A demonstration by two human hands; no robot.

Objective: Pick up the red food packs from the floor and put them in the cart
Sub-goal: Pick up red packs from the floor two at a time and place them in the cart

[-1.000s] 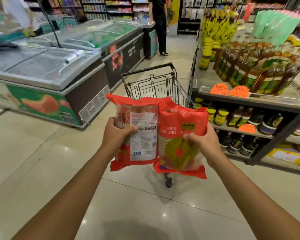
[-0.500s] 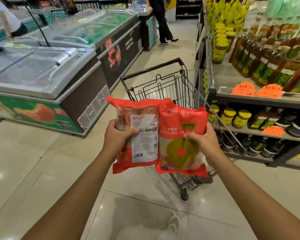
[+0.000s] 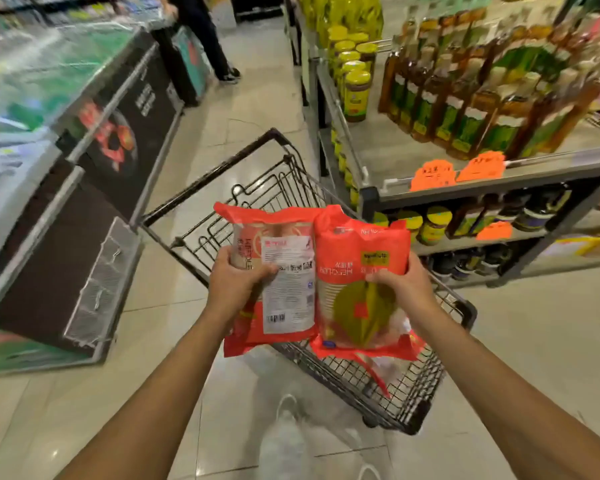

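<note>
I hold two red food packs side by side over the black wire cart [image 3: 208, 199]. My left hand [image 3: 234, 284] grips the left pack [image 3: 284, 299], whose back with a white label and barcode faces me. My right hand [image 3: 404, 284] grips the right pack [image 3: 354, 317], which shows a green round print. Both packs hang above the cart's near end. Through the mesh under the right pack, something red [image 3: 374, 372] lies inside the cart basket.
A long chest freezer [image 3: 84, 202] runs along the left. Shelves [image 3: 499, 171] with oil bottles, jars and orange price tags stand on the right, close to the cart. A person [image 3: 205, 32] stands far down the aisle. My shoe [image 3: 284, 441] is on the tiled floor below.
I have stepped closer to the cart, and the packs, still held in both hands, are now over its basket rather than in front of it.
</note>
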